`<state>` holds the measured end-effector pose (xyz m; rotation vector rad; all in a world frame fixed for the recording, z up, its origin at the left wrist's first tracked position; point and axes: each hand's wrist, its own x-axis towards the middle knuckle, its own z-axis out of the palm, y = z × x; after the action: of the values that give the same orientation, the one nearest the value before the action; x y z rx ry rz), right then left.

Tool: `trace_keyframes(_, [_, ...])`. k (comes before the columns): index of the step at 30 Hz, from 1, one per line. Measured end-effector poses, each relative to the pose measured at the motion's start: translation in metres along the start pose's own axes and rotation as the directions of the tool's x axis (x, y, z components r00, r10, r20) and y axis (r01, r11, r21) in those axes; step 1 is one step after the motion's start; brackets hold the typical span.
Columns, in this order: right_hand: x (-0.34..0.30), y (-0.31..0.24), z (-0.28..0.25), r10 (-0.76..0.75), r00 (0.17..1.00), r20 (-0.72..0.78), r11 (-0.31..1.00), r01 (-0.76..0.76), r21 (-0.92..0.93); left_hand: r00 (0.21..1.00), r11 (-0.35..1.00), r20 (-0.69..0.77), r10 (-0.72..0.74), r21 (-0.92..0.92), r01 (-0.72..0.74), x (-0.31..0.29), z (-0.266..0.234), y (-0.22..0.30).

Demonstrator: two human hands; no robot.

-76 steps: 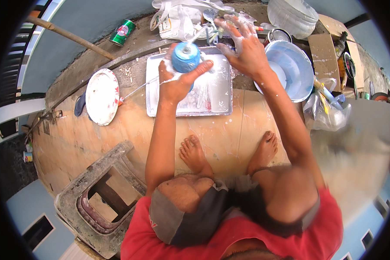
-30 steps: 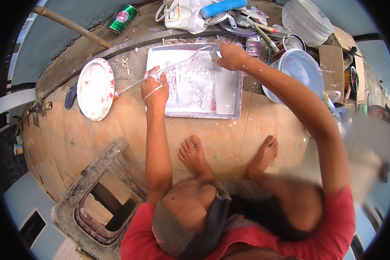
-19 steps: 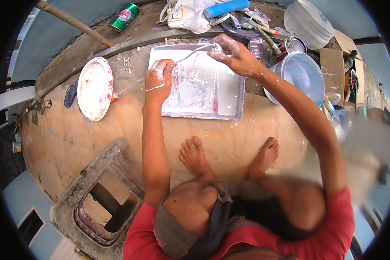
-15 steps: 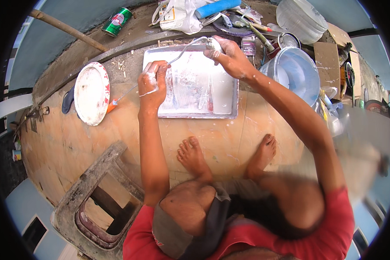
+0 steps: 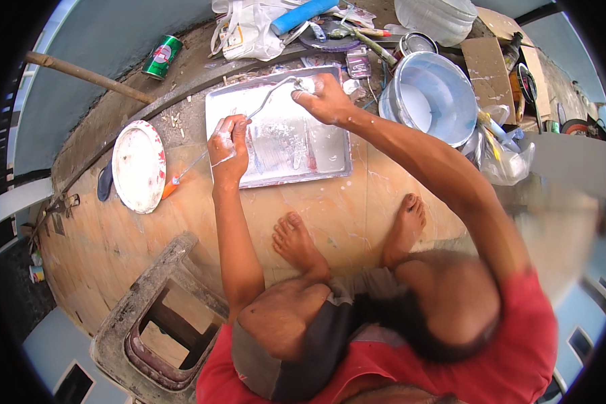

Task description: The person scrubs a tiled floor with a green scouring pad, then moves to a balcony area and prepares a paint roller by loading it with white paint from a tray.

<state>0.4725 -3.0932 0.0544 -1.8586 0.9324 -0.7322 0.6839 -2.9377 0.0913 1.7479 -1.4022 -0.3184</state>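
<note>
A paint roller frame stretches between my hands over the paint tray [image 5: 212,128]. Its bent wire [image 5: 268,95] shows bare between them, and its orange handle [image 5: 171,188] hangs down to the left. My left hand [image 5: 229,145], smeared with white paint, is closed around the wire shaft. At the wire's far end my right hand [image 5: 325,99] pinches a small paint-covered piece [image 5: 306,85]; its exact kind is hard to make out. White paint coats the tray, with reddish streaks in it.
Left of the tray lies a white lid [image 5: 138,168] with red stains. A blue-white bucket [image 5: 444,97] stands right of it. Behind are a green can [image 5: 161,57], a blue roller sleeve [image 5: 304,16] and a white plastic bag [image 5: 252,34]. A worn stool [image 5: 151,303] is near my left arm.
The view has shifted, so the surroundings sit further left. Both hands keep their hold on the roller frame, the right one now slightly lower in the picture.
</note>
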Motion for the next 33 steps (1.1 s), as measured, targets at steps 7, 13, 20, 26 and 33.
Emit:
trace_keyframes(7, [0.010, -0.053, -0.023, -0.089, 0.972, 0.216, 0.995, 0.098, -0.028, 1.000, 0.999, 0.019, -0.010, 0.052, 0.009, -0.001, -0.018, -0.012])
trace_keyframes(13, [-0.001, -0.044, -0.007, -0.201, 0.979, -0.037, 0.980, 0.201, -0.004, 0.999, 1.000, 0.040, -0.010, 0.026, 0.009, -0.004, -0.006, 0.001])
trace_keyframes(20, [-0.011, -0.029, 0.008, -0.125, 0.992, 0.016, 0.989, 0.125, -0.077, 0.998, 0.999, 0.045, -0.052, 0.016, 0.051, -0.022, -0.004, -0.012])
trace_keyframes(26, [-0.010, -0.016, 0.016, -0.113, 0.994, 0.007, 0.993, 0.113, -0.024, 0.997, 0.998, 0.062, -0.049, 0.049, 0.046, -0.023, 0.000, -0.017])
trace_keyframes(33, [0.005, -0.004, 0.015, -0.042, 0.994, 0.103, 0.998, 0.036, 0.056, 0.997, 0.994, 0.017, -0.080, 0.078, 0.078, -0.016, -0.004, -0.031])
